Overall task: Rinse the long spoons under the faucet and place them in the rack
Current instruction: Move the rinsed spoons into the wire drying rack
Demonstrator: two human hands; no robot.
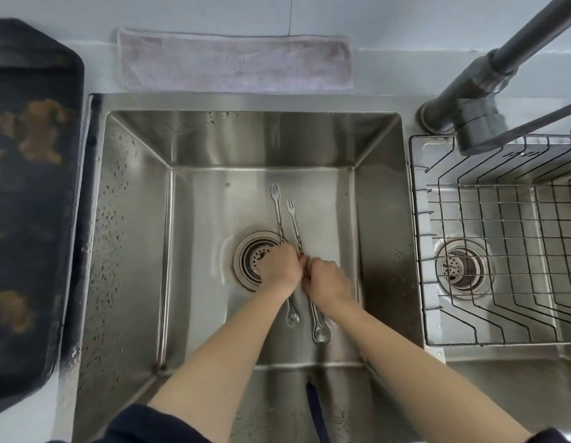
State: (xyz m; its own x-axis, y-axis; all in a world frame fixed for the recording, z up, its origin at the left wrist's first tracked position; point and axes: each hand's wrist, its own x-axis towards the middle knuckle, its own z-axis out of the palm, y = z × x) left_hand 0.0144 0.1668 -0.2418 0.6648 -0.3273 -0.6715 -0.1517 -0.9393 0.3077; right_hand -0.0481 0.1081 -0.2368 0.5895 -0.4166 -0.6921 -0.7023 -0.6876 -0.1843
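Observation:
Two long thin metal spoons lie on the floor of the left sink basin (194, 251), each with a small fork end pointing away and a spoon bowl toward me. The left spoon (276, 206) runs under my left hand (279, 263). The right spoon (293, 219) passes between both hands, and its bowl end (320, 330) shows below my right hand (327, 281). Both hands are down in the basin with fingers curled around the spoon shafts at their middles. The dark faucet (479, 91) stands at the upper right, its spout over the wire rack (501, 238).
The round drain strainer (250, 257) sits just left of my left hand. The wire rack hangs in the right basin, over a second drain (461, 266). A folded pale cloth (233, 60) lies behind the sink. A dark tray (28, 187) rests on the counter at left.

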